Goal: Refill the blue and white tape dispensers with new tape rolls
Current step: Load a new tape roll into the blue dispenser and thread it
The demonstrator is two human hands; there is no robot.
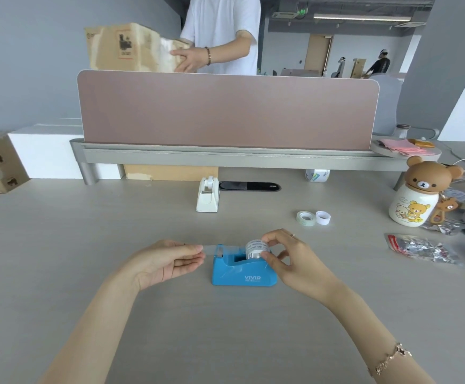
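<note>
The blue tape dispenser [243, 270] stands on the desk in front of me. A clear tape roll [256, 248] sits in its cradle, and my right hand [289, 259] grips that roll with thumb and fingers. My left hand [170, 260] pinches the free end of the tape strip [210, 247], which stretches from the roll over the cutter to my fingertips. Farther back, the white tape dispenser [208, 195] stands upright. A spare tape roll [305, 218] and an empty white core [323, 217] lie to the right.
A pink partition [225, 109] on a grey shelf closes the back of the desk, with a person holding a cardboard box behind it. A bear-shaped bottle [416, 192], foil packets [422, 248] and cables crowd the right side. A larger tape roll [317, 175] sits under the shelf.
</note>
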